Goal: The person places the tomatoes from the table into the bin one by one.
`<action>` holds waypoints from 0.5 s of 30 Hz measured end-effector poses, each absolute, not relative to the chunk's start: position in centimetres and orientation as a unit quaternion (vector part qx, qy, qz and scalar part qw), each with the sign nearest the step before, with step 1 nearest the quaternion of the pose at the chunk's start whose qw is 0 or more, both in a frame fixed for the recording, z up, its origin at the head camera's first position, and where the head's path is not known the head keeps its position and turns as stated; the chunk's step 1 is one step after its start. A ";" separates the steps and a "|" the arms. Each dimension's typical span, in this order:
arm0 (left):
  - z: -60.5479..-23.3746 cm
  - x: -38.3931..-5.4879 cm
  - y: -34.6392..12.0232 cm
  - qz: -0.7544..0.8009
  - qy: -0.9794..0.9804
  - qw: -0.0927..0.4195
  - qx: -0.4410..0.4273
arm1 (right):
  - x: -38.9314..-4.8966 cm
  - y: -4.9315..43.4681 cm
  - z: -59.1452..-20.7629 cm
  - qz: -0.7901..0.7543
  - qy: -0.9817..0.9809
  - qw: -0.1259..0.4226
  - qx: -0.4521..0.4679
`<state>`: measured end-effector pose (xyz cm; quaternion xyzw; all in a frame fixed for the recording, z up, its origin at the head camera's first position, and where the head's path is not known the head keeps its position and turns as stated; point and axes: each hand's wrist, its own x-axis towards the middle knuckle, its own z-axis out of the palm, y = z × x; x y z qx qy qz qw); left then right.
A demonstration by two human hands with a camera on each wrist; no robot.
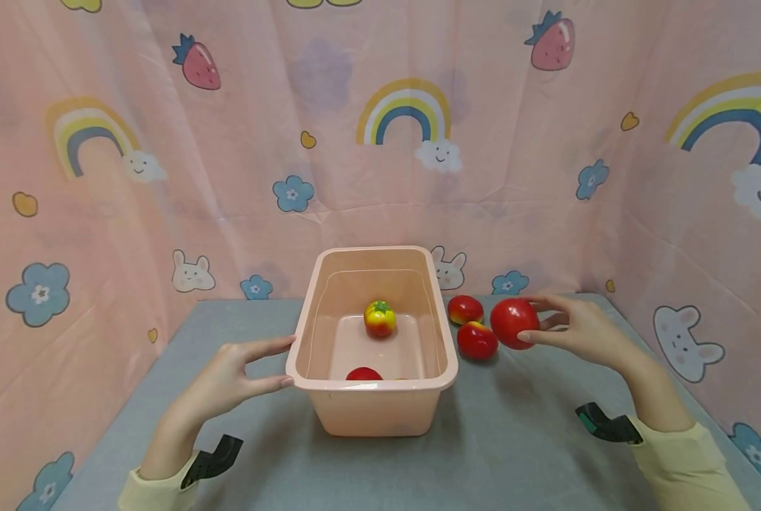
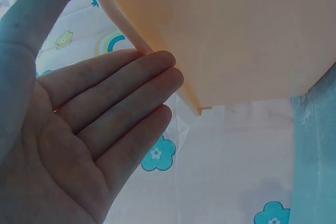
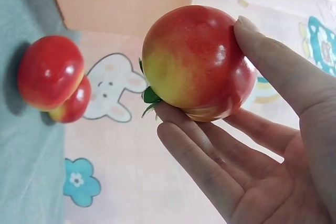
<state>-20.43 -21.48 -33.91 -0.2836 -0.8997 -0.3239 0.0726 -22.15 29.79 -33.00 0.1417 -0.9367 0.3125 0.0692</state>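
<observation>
A peach-pink plastic bin [image 1: 387,408] stands on the grey table. My left hand [image 1: 230,380] is at its left rim, fingertips and thumb tip touching it; the fingers lie straight in the left wrist view [image 2: 100,114]. To the right of the bin, my right hand [image 1: 581,330] pinches a tomato [image 1: 513,323] between thumb and fingers. In the right wrist view this tomato [image 3: 197,59] is shiny red with a yellow patch and green leaves. Inside the bin lie a yellow-and-red tomato [image 1: 380,319] and a red round thing [image 1: 364,374], half hidden by the front rim.
Two glossy red fruits with yellow patches, one nearer [image 1: 477,341] and one farther [image 1: 465,309], lie on the table [image 1: 515,454] between the bin and my right hand. A pink patterned curtain [image 1: 240,142] hangs behind the table and along its sides.
</observation>
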 end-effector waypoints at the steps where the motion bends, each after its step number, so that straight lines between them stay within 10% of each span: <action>1: -33.9 -20.4 -21.5 -0.324 -0.900 0.073 -0.284 | -22.1 29.7 -32.9 0.312 -0.936 0.071 0.144; 15: -33.9 -20.4 -21.4 -0.322 -0.899 0.078 -0.288 | -21.7 28.1 -31.6 0.307 -0.937 0.070 0.152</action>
